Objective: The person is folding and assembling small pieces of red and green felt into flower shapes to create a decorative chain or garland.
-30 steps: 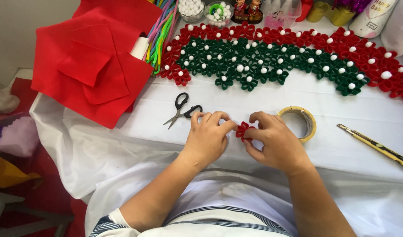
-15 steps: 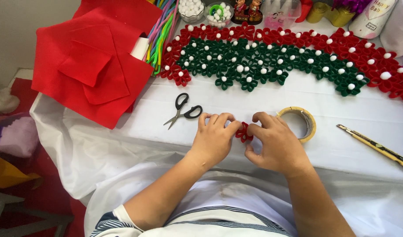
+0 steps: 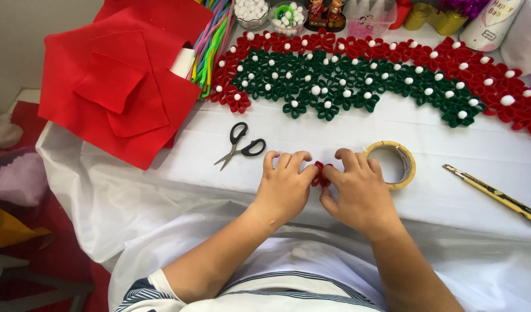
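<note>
A small red felt flower piece (image 3: 320, 173) is pinched between the fingertips of both hands, just above the white tablecloth (image 3: 427, 173). My left hand (image 3: 284, 188) grips it from the left, fingers curled. From the right, my right hand (image 3: 359, 193) presses its thumb and forefinger on the same piece. Most of the piece is hidden by my fingers. Black-handled scissors (image 3: 241, 146) lie just left of my left hand. A roll of tape (image 3: 394, 165) rests against the back of my right hand.
A curved band of red and green felt flowers with white pompoms (image 3: 364, 75) spans the far side. Stacked red felt sheets (image 3: 118, 86) and coloured pipe cleaners (image 3: 210, 43) lie at far left. A yellow utility knife (image 3: 491, 193) lies at right. Jars and bottles line the back edge.
Both hands have stayed together on the red piece, with fingers pressing closer around it. The view has shifted slightly; nothing else on the table moved.
</note>
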